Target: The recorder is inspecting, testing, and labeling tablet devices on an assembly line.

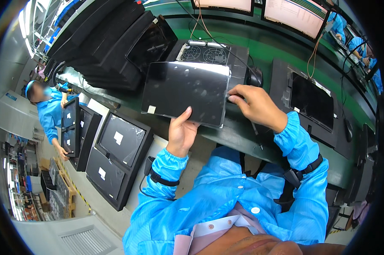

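A tablet [183, 91] with a glossy black screen is held tilted above the bench edge. Smudges or bubbles dot its face, and a small pale sticker sits at its lower left corner. My left hand [182, 132] grips the lower edge, thumb on the front and the other fingers hidden behind. At the tablet's right edge, my right hand [257, 105] has thumb and forefinger pinched together. What they hold, if anything, is too small to make out. Below that hand hangs a thin dark cable [256, 129].
Behind the tablet lies a black fixture [204, 53] with two round patterns. Another tablet [311, 101] rests on a black stand to the right, beside a mouse [348, 130]. Black foam trays [102, 51] are stacked at left. A co-worker [51, 111] handles trays beside a packed tray [134, 172].
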A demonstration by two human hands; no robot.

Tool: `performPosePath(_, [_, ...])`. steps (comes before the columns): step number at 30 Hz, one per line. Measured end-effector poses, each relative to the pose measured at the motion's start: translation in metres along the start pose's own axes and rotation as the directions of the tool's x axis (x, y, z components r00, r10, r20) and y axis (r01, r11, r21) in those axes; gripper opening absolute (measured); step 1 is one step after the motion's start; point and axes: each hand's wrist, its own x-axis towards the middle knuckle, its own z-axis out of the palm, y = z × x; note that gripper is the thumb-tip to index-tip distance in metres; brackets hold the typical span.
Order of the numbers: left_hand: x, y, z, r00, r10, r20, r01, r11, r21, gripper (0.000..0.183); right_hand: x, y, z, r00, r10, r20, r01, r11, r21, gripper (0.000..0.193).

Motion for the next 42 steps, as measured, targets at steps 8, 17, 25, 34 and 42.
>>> performPosePath(8, [0.13, -0.01, 0.014, 0.985, -0.159, 0.068, 0.165, 0.981, -0.106, 0.022, 0.015, 0.024, 0.011, 0.938, -0.324, -0.122, 0.22, 0.832, -0.51, 0.043])
performPosePath(17, [0.125, 0.026, 0.016, 0.828, -0.557, -0.07, 0.529, 0.733, 0.427, 0.044, 0.022, 0.069, 0.03, 0.936, -0.312, -0.163, 0.187, 0.834, -0.519, 0.032])
performPosePath(25, [0.156, 0.061, -0.052, 0.808, 0.299, 0.509, -0.267, -0.585, 0.766, 0.08, 0.017, 0.073, 0.043, 0.969, -0.18, -0.167, 0.078, 0.87, -0.486, 0.029])
performPosePath(34, [0.177, 0.075, -0.067, 0.879, 0.172, 0.445, -0.338, -0.436, 0.834, 0.081, 0.012, 0.062, 0.022, 0.97, -0.201, -0.137, 0.134, 0.912, -0.389, 0.034])
performPosePath(42, [0.119, 0.014, 0.026, 0.726, 0.137, 0.673, -0.603, -0.343, 0.72, 0.058, -0.197, 0.121, -0.2, 0.762, 0.524, -0.381, -0.514, 0.131, -0.848, 0.028])
